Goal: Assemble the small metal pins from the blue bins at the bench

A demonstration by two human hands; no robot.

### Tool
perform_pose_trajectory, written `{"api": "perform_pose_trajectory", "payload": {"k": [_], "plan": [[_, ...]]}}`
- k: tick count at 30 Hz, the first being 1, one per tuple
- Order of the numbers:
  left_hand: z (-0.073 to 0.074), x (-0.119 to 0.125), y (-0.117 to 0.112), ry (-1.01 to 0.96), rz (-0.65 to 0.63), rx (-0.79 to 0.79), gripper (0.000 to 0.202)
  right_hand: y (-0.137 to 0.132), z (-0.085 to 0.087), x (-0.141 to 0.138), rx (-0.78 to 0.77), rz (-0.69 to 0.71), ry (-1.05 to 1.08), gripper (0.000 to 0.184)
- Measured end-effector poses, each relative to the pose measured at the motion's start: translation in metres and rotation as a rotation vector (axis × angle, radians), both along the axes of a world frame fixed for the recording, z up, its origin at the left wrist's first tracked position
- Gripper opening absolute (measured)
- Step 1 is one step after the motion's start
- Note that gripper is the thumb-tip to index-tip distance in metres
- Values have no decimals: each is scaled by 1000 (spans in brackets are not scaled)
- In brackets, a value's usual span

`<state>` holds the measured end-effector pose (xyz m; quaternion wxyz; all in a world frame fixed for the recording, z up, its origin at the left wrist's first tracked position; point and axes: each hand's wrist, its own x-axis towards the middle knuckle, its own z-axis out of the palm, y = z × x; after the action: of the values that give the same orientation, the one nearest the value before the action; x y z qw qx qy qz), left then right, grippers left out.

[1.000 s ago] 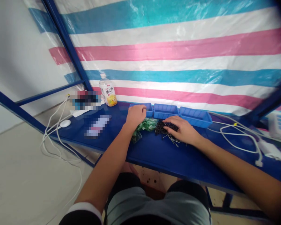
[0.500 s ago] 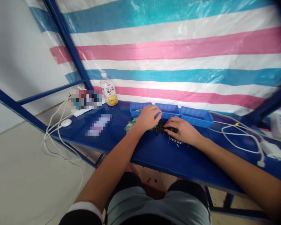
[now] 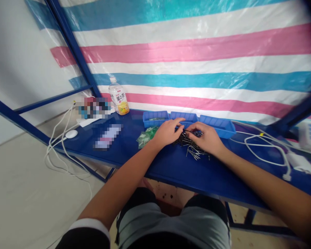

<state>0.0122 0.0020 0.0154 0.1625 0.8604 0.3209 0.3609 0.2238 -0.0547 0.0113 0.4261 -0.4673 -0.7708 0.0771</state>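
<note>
My left hand (image 3: 168, 132) is over the left part of a pile of thin metal pins (image 3: 195, 151), which look like screws or nails with dark ends. Its thumb and forefinger are apart, and the other fingers are partly hidden. My right hand (image 3: 206, 136) is above the pile's right part, thumb and forefinger pinched on a small dark pin (image 3: 186, 130). The two hands' fingertips almost meet at this pin. Beside my left wrist lies a heap of small green, clear-looking packets (image 3: 146, 137). Three blue bins stand behind: a left bin (image 3: 145, 121), a middle bin (image 3: 194, 116) and a right bin (image 3: 229, 134).
A drink bottle (image 3: 119, 98) stands at the back left, near a blurred flat item (image 3: 107, 136) and a white mouse-like object (image 3: 72, 134). White cables and an adapter (image 3: 300, 162) lie at the right. Blue frame posts and a striped sheet (image 3: 186, 55) enclose the blue table (image 3: 168, 169).
My right hand has come up off the pile and moved towards my left hand, fingers now pinched, baring more of the pins. My left hand has shifted slightly right.
</note>
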Motion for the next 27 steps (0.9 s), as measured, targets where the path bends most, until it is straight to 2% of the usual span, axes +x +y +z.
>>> {"api": "perform_pose_trajectory", "payload": {"k": [4,11,18,20,23,27], "plan": [[4,-1,-2,-17,-10,-53,42,-1,0,1,-20,-69,36,12],[4,4,-4,30,-147,-18,33,2,-6,3,17,-72,30,9],[2,6,-3,-164,-135,-128,22,2,-3,4,22,18,9,12],[1,5,-1,-200,-144,-161,29,2,-3,4,5,-6,29,13],[-2,4,1,-215,-148,-201,49,2,-5,4,-46,-48,124,17],[-7,2,4,-139,-170,-181,65,3,-6,3,-82,7,254,28]]}}
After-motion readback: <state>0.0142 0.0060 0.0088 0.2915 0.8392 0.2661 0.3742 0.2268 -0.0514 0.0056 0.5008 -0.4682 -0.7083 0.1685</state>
